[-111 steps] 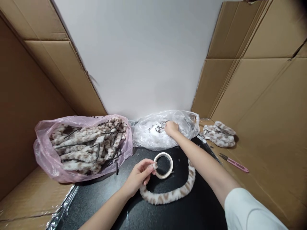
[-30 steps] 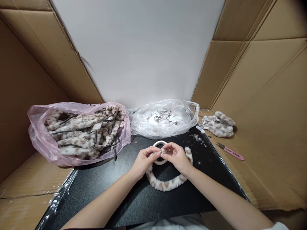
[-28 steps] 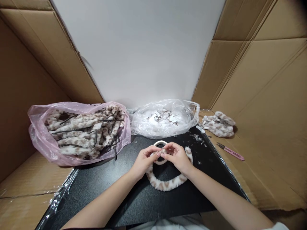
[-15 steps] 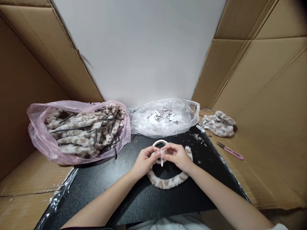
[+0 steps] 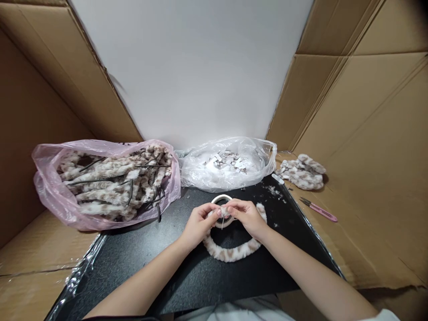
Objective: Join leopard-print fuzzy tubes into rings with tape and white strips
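A fluffy white-and-brown fur band (image 5: 230, 255) curves across the black table. My left hand (image 5: 199, 223) pinches one end of it between thumb and fingers. At that same end, the fingers of my right hand (image 5: 246, 216) are closed on the fur, tip to tip with my left. A thin white strip (image 5: 223, 224) hangs below the fingertips, seen nearly edge-on; what fixes it is hidden. Under and behind the hands lies a roll of white tape (image 5: 221, 197). The band's other end (image 5: 261, 208) rests to the right of my right wrist.
A pink plastic bag (image 5: 50, 178) of furry bands with black strips stands left. Behind the hands is a clear bag (image 5: 197, 176) of small white pieces. At right lie a furry bundle (image 5: 304, 173) and a pink-handled cutting tool (image 5: 323, 212). Cardboard walls (image 5: 374, 133) flank the table.
The white strip has turned from showing its broad face to nearly edge-on. Both hands stay closed at the band's end, with the fingers shifted slightly.
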`<state>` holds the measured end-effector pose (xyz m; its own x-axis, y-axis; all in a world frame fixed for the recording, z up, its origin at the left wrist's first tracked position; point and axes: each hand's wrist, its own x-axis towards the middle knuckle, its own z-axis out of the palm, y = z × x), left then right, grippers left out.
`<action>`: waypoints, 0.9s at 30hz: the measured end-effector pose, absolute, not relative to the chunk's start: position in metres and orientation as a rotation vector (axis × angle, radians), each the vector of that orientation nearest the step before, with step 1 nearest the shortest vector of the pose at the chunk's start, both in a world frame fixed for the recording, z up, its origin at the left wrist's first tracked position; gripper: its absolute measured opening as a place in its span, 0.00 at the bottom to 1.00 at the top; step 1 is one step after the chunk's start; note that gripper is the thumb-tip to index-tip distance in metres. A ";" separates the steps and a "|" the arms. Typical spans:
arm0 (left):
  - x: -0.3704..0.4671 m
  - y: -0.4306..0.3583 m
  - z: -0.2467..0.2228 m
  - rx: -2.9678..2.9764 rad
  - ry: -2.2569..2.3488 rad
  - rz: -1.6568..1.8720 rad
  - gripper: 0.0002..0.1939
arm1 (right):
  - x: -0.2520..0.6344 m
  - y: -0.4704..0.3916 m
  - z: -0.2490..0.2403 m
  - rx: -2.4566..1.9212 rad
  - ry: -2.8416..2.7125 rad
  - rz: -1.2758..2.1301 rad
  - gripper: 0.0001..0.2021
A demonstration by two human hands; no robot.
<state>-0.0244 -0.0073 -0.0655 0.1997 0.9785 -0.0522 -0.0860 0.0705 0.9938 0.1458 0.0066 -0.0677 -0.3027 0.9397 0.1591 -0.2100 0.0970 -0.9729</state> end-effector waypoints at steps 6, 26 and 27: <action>-0.024 -0.008 -0.065 1.174 1.025 1.047 0.19 | 0.144 0.006 -0.069 -0.832 -1.306 1.437 0.13; -0.022 -0.009 -0.069 1.185 1.011 1.013 0.18 | 0.141 0.008 -0.074 -0.940 -1.195 1.466 0.15; -0.022 -0.009 -0.069 1.184 1.010 1.015 0.18 | 0.141 0.008 -0.074 -0.938 -1.196 1.471 0.15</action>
